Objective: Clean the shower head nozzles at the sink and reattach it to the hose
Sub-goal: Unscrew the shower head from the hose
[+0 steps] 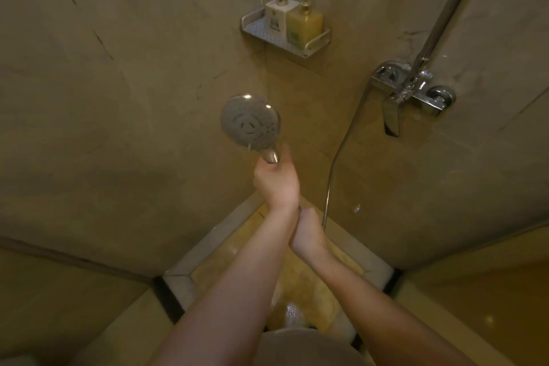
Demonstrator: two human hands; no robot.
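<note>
A round chrome shower head (250,122) faces me, nozzle plate towards the camera, in front of the shower's corner walls. My left hand (276,181) grips its handle just below the head, arm raised. My right hand (309,232) sits lower, tucked against my left wrist, fingers curled. The metal hose (338,157) runs down from the mixer and reaches that right hand, which seems to hold its end. The joint between handle and hose is hidden behind my left wrist.
A chrome mixer tap (413,89) with a lever and riser pipe (445,9) is mounted on the right wall. A corner shelf (258,30) holds two pump bottles (294,18). Below lies a wet yellow floor (297,291) with a raised kerb.
</note>
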